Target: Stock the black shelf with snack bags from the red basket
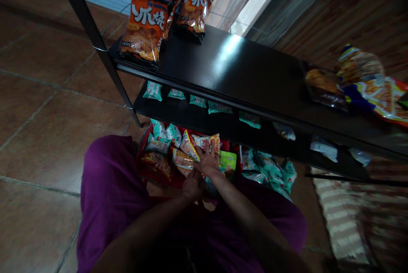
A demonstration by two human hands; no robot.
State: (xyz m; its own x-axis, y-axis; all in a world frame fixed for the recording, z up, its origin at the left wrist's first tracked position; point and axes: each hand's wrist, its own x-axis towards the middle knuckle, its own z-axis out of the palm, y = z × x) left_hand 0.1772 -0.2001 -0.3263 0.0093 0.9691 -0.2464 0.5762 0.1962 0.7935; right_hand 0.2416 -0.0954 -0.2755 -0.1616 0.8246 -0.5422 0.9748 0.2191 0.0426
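Both my hands reach down into a red basket (144, 140) full of snack packets at my knees. My right hand (208, 160) lies with fingers spread on an orange-and-white snack packet (208, 141). My left hand (193, 184) is curled beside it over a yellow-orange packet (182, 160); I cannot make out what its fingers grip. A green packet (228, 163) lies just right of my right hand. Teal-and-white packets (161, 133) fill the basket's far left.
A black metal shelf rack (242, 69) stands ahead. Orange snack bags (145, 24) stand on its top left, mixed colourful bags (363, 82) on its right. Small teal packets (197, 101) line the lower shelf. More teal packets (270, 171) lie right of the basket. Brown floor tiles on the left.
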